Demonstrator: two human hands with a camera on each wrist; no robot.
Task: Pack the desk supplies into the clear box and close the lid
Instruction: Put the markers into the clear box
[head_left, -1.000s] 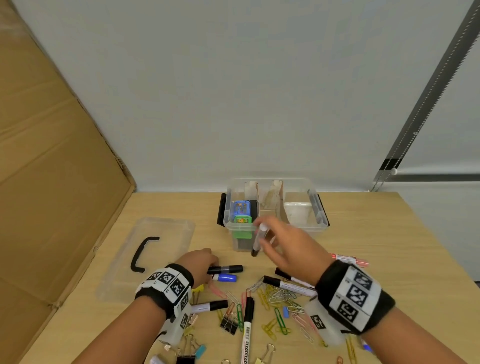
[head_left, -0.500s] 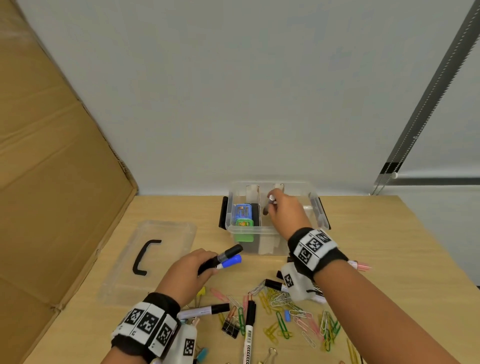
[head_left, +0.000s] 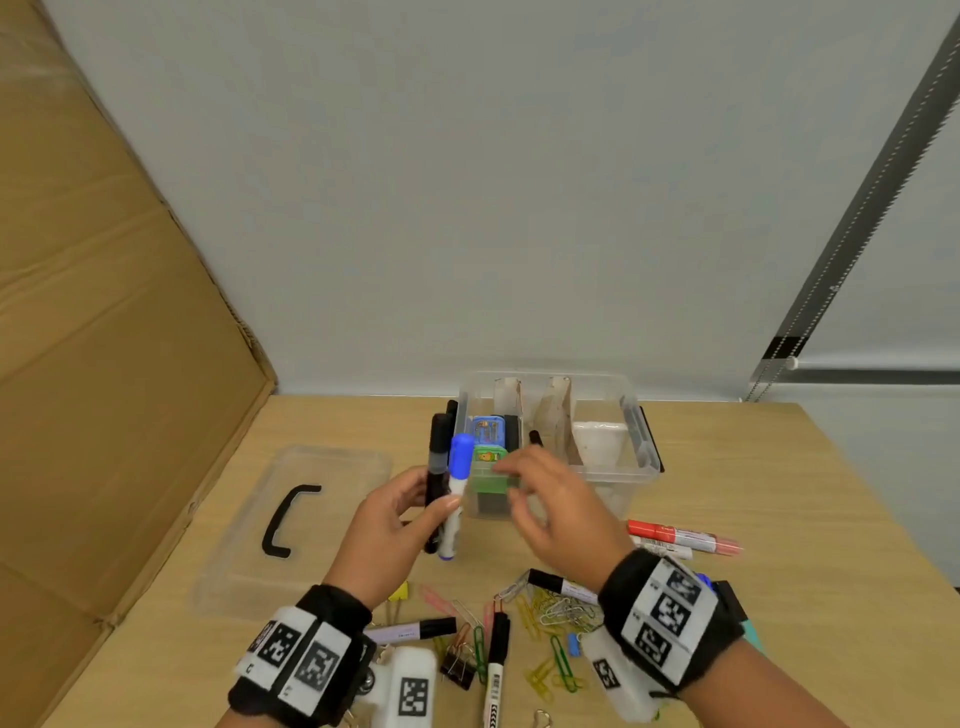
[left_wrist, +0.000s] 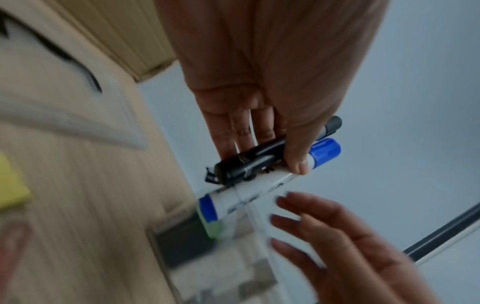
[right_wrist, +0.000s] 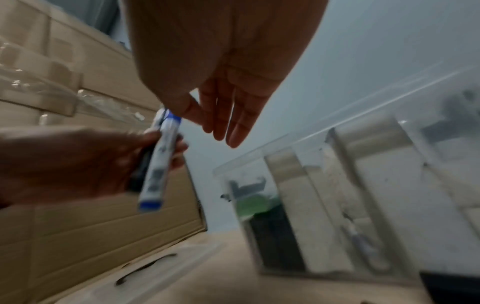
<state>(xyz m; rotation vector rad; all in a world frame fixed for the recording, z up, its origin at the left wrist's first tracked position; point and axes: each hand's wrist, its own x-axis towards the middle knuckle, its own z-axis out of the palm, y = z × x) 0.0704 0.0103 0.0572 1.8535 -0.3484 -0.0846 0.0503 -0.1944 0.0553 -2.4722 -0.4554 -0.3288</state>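
My left hand (head_left: 410, 512) holds two markers upright just left of the clear box (head_left: 639, 467): a blue-capped white marker (head_left: 456, 488) (left_wrist: 249, 191) (right_wrist: 161, 164) and a black marker (head_left: 438, 457) (left_wrist: 259, 156). Fingers and thumb wrap both. My right hand (head_left: 540, 499) (right_wrist: 223, 115) hovers in front of the box with straight fingers, empty, a short way right of the markers. Inside the box sit a blue and a green stapler-like item (head_left: 488, 447), a black marker (head_left: 535, 439) and cardboard dividers (head_left: 556, 410).
The clear lid (head_left: 291, 525) with a black handle lies flat at left, beside a leaning cardboard sheet (head_left: 104, 338). Several markers (head_left: 675, 535), paper clips (head_left: 561, 613) and binder clips (head_left: 460, 670) are scattered on the wooden table (head_left: 753, 519) near me.
My left hand picked the two markers off the table and raised them upright by the box. My right hand dropped its marker in the box and pulled back toward me, empty.
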